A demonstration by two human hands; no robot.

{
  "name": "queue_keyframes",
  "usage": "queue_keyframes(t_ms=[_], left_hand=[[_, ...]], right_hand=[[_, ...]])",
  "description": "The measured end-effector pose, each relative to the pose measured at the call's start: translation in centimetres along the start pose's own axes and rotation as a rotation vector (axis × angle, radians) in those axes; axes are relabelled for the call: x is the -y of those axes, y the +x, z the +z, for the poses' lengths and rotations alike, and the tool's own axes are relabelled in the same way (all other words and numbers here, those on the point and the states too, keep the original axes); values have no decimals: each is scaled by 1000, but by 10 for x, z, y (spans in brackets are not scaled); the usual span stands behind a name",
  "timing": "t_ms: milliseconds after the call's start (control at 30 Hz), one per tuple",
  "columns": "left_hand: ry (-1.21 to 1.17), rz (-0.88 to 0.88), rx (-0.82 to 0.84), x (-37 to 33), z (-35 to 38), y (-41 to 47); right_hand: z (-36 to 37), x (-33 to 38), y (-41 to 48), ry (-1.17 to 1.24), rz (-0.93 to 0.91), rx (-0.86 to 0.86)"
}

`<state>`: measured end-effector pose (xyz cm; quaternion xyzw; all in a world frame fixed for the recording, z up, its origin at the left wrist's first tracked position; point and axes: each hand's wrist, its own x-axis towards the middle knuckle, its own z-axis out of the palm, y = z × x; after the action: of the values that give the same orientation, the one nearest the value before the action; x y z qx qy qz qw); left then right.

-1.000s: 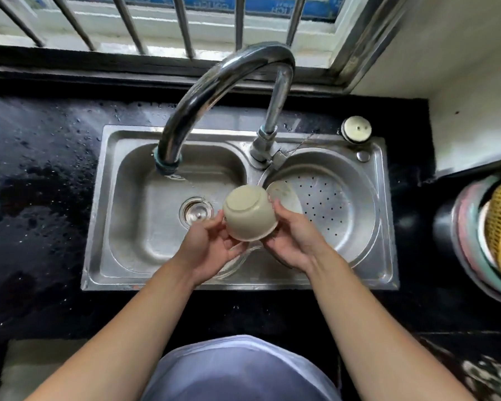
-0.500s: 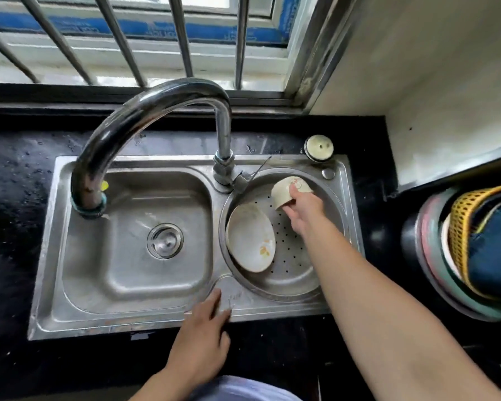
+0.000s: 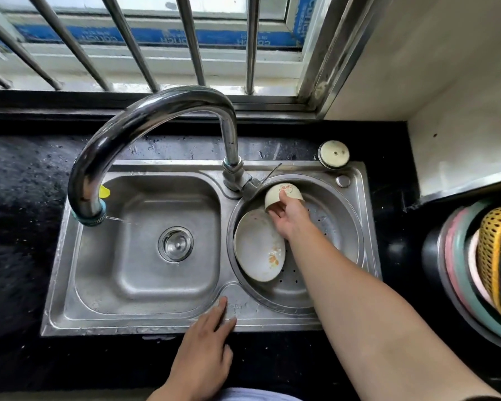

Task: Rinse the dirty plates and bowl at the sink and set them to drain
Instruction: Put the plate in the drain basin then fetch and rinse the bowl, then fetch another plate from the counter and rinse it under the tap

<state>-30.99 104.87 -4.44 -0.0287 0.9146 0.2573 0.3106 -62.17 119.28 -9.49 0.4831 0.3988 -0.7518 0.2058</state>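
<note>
Head view, bowl: the cream bowl (image 3: 284,190) is turned mouth-down and tilted, its base facing up toward the window, at the far edge of the round draining basin (image 3: 355,227), just beside the faucet base. I cannot tell whether it touches the steel.
Right hand: my right hand (image 3: 290,219) grips the bowl, thumb on its outer wall and fingers curled under the rim.
Plate: the cream plate (image 3: 256,250), with orange marks near its lower edge, leans tilted against the left wall of the same draining basin, just beside my right hand and under the bowl's near side.
Left hand: my left hand (image 3: 206,354) lies flat with straight fingers, holding nothing, its fingertips resting on the front rim of the sink (image 3: 128,325) where the two basins meet.
Left basin: the square left basin (image 3: 113,256) holds only its drain strainer (image 3: 175,243).
Faucet: the tall curved faucet (image 3: 145,117) arches over to the left basin.
Counter: the black counter (image 3: 21,183) is speckled with water drops; a round cream cap (image 3: 333,154) sits at the sink's far right corner.
Far right: a yellow basket (image 3: 496,247) is nested in stacked tubs (image 3: 457,261).
Behind: window bars (image 3: 191,39) stand above the sill.
</note>
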Motion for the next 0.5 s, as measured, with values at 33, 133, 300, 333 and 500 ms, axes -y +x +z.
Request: queue_keyframes(t_ms=[33,133,300,333,500], left_hand=[[5,-3,20,0,-1,1],[34,-7,51,-2,-6,1],[97,16,131,-2,-16,3],[118,32,148,-1,-17,3],[297,156,209,6,-23,5]], right_hand=[[1,0,-1,-16,-2,1],[-1,3,-7,-42,-14,13],[-30,12,-40,-140,-66,49],[-42,12,-51,-160,-82,42],[-124,-19,-117,-51,-115,-50]])
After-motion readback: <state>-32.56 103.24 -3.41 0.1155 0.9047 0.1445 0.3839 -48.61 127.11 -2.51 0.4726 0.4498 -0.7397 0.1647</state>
